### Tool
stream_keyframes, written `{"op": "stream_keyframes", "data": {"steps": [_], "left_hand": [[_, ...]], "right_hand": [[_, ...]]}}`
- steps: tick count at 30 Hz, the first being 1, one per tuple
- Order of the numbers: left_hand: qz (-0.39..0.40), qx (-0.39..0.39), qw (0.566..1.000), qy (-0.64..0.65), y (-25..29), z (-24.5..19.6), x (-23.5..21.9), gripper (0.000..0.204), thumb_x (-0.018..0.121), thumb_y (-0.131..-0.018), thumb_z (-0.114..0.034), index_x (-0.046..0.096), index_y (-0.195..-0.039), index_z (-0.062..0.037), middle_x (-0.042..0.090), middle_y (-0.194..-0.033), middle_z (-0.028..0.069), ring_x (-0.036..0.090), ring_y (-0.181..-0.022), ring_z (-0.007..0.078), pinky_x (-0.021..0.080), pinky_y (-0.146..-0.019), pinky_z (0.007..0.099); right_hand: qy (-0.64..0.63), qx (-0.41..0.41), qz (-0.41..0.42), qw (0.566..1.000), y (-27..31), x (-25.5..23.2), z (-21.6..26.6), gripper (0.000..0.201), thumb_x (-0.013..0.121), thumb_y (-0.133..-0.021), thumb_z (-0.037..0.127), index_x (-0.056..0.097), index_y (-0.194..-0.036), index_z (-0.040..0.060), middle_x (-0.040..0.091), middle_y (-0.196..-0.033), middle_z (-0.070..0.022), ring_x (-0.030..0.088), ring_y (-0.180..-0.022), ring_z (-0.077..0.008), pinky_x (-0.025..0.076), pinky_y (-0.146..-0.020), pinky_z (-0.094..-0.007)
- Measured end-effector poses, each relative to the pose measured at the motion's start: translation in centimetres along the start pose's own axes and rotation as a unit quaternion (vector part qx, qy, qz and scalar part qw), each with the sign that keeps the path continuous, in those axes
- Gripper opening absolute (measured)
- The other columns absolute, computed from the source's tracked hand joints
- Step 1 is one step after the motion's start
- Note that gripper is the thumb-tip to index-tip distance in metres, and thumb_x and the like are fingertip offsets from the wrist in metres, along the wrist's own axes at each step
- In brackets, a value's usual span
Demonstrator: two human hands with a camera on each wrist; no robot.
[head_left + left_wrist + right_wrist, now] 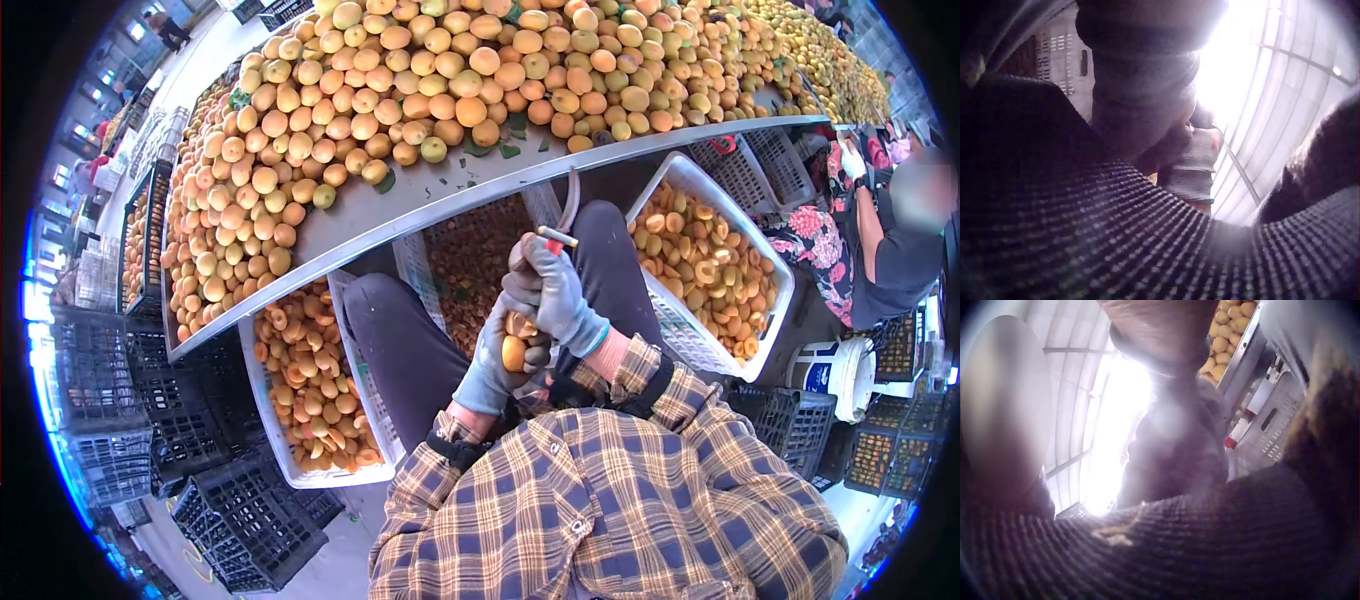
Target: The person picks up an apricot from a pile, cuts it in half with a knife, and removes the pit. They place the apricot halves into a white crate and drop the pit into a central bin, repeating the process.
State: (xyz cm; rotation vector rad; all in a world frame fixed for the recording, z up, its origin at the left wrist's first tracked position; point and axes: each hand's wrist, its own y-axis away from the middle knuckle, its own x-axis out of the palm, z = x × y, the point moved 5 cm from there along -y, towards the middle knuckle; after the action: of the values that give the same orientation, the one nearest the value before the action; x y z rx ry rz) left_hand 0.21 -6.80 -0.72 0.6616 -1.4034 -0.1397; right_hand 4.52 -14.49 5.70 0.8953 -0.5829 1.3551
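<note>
My left hand [497, 365], in a grey glove, holds an orange apricot [513, 352] over my lap. Right above it my right hand [553, 292], also gloved, grips a small tool with a red end [556, 238] and a thin curved blade pointing up; the hand touches the fruit from above. In the right wrist view the right hand's glove [1179, 450] is a backlit shape, with the tool's red tip [1230, 442] beside it. The left wrist view is dark and shows only blurred grey glove [1141, 94] and a cuff.
A metal table [430, 205] heaped with whole apricots [420, 90] stands before my knees. Below it sit two white crates [340, 478] [700, 172] of halved apricots and a middle crate of pits [470, 260]. Black crates [200, 440] stack at left. Another person [890, 240] sits at right.
</note>
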Motion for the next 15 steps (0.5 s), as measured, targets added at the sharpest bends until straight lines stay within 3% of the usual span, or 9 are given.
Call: {"op": "stream_keyframes", "data": {"steps": [2,4,5,6,9,11,12,14,15], "left_hand": [[0.017,0.035,0.999,-0.025,0.6,-0.7,0.5,0.054,0.042,-0.088,-0.06,0.056,-0.09,-0.0076,0.053,-0.066,0.0066,0.043,-0.045,0.0167,0.034,-0.037,0.0234],[0.041,0.121,0.991,-0.037,1.2,-2.1,0.7,0.052,0.043,-0.091,-0.054,0.055,-0.107,-0.006,0.058,-0.08,0.0103,0.049,-0.054,0.018,0.038,-0.041,0.0239],[0.099,0.114,0.988,0.016,1.0,-2.7,0.3,0.052,0.043,-0.092,-0.049,0.05,-0.119,-0.0054,0.059,-0.092,0.013,0.052,-0.061,0.019,0.04,-0.043,0.0242],[0.025,0.157,0.987,-0.006,1.3,-3.6,-0.2,0.049,0.043,-0.093,-0.047,0.049,-0.119,-0.0059,0.06,-0.095,0.0144,0.054,-0.063,0.0206,0.041,-0.045,0.025],[0.029,0.177,0.984,0.001,2.1,-4.2,0.4,0.046,0.042,-0.094,-0.045,0.05,-0.118,-0.0059,0.06,-0.096,0.0128,0.054,-0.066,0.0206,0.043,-0.049,0.0241],[0.034,0.184,0.982,-0.022,2.4,-4.0,0.2,0.046,0.039,-0.095,-0.047,0.051,-0.115,-0.0069,0.06,-0.095,0.0102,0.056,-0.068,0.0189,0.044,-0.051,0.024],[0.034,0.187,0.982,-0.02,2.6,-4.0,0.1,0.046,0.039,-0.095,-0.047,0.051,-0.115,-0.0069,0.06,-0.095,0.0102,0.056,-0.068,0.0189,0.044,-0.051,0.024],[0.013,0.188,0.981,-0.054,2.9,-4.2,-0.3,0.046,0.037,-0.096,-0.049,0.052,-0.109,-0.0084,0.06,-0.091,0.007,0.056,-0.068,0.0171,0.044,-0.051,0.025],[0.014,0.193,0.98,-0.051,3.0,-4.3,-0.4,0.046,0.037,-0.096,-0.049,0.052,-0.109,-0.0084,0.06,-0.091,0.007,0.056,-0.068,0.0171,0.044,-0.051,0.025]], "right_hand": [[0.001,-0.054,0.008,0.999,-0.2,-0.4,1.4,0.029,0.054,-0.093,0.034,0.052,-0.079,0.0083,0.03,-0.051,0.0061,0.028,-0.04,-0.0047,0.023,-0.037,-0.0222],[0.103,-0.103,-0.039,0.989,-0.1,-0.6,3.5,0.027,0.057,-0.092,0.031,0.054,-0.082,0.0062,0.037,-0.051,0.0047,0.033,-0.039,-0.0044,0.026,-0.036,-0.0211],[0.158,-0.109,-0.001,0.981,-0.4,-1.3,3.9,0.027,0.057,-0.092,0.03,0.056,-0.083,0.0044,0.043,-0.053,0.0034,0.037,-0.039,-0.0043,0.028,-0.036,-0.0201],[0.217,-0.101,0.005,0.971,0.2,-1.0,4.3,0.023,0.058,-0.092,0.026,0.059,-0.086,0.004,0.047,-0.055,0.0045,0.039,-0.041,-0.0029,0.028,-0.036,-0.0188],[0.346,-0.091,-0.025,0.934,0.7,-1.2,3.2,0.016,0.06,-0.091,0.019,0.06,-0.092,0.0024,0.054,-0.063,0.003,0.046,-0.047,-0.0027,0.036,-0.04,-0.0188],[0.417,-0.088,0.027,0.904,1.2,-0.1,1.8,0.019,0.064,-0.087,0.008,0.06,-0.103,0.0004,0.061,-0.085,-0.0003,0.056,-0.069,-0.005,0.05,-0.058,-0.022],[0.472,-0.014,0.034,0.881,1.3,-0.4,0.9,0.029,0.067,-0.084,0.016,0.059,-0.111,0.0072,0.066,-0.085,-0.0056,0.064,-0.071,-0.0134,0.052,-0.062,-0.0282],[0.743,-0.151,0.064,0.648,1.5,0.9,1.0,0.039,0.068,-0.08,0.028,0.058,-0.116,0.0159,0.068,-0.086,-0.0122,0.067,-0.073,-0.0274,0.052,-0.067,-0.0359],[0.781,-0.108,0.067,0.611,1.2,0.5,0.5,0.043,0.068,-0.077,0.035,0.058,-0.116,0.0198,0.066,-0.084,-0.0145,0.064,-0.077,-0.0339,0.052,-0.067,-0.0408]]}}
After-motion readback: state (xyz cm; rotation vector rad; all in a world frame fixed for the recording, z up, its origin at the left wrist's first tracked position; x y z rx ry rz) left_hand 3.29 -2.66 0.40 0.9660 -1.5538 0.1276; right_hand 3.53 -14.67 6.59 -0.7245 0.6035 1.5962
